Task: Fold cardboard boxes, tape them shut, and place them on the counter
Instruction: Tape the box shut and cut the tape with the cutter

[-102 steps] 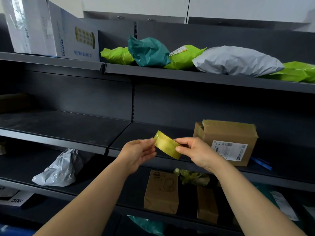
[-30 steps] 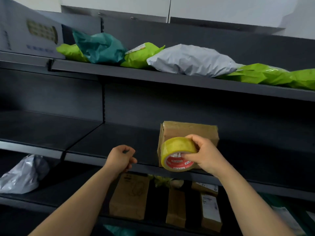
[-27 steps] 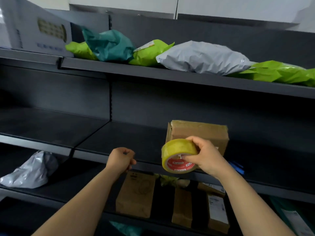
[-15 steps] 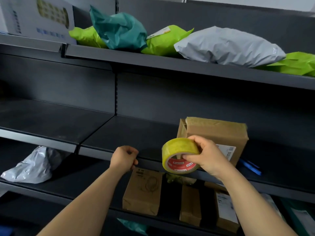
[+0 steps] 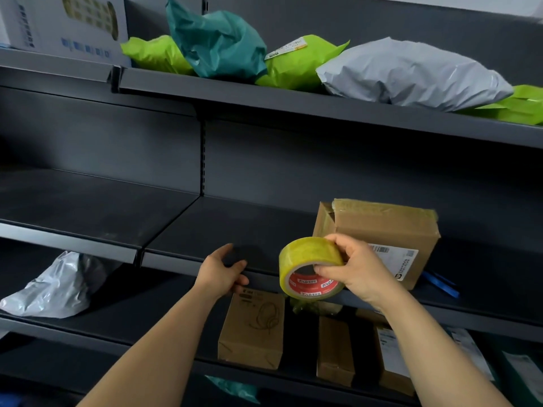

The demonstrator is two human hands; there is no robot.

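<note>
My right hand [image 5: 357,267] grips a yellowish roll of clear packing tape [image 5: 308,261] with a red core, held in front of the middle shelf [image 5: 223,230]. Just behind it a taped cardboard box [image 5: 388,227] with a shipping label stands on that shelf; its left end flap is slightly ajar. My left hand [image 5: 221,271] is at the shelf's front edge, fingers spread, holding nothing.
Green, teal and grey mailer bags [image 5: 405,71] lie on the upper shelf beside a white carton [image 5: 63,23]. Below, small cardboard boxes [image 5: 252,327] stand upright and a grey bag [image 5: 55,286] lies at left. A blue item [image 5: 440,284] lies right of the taped box.
My left hand has gone from a closed fist to spread fingers and reached up to the shelf edge. The tape roll stays in my right hand; the view has shifted slightly.
</note>
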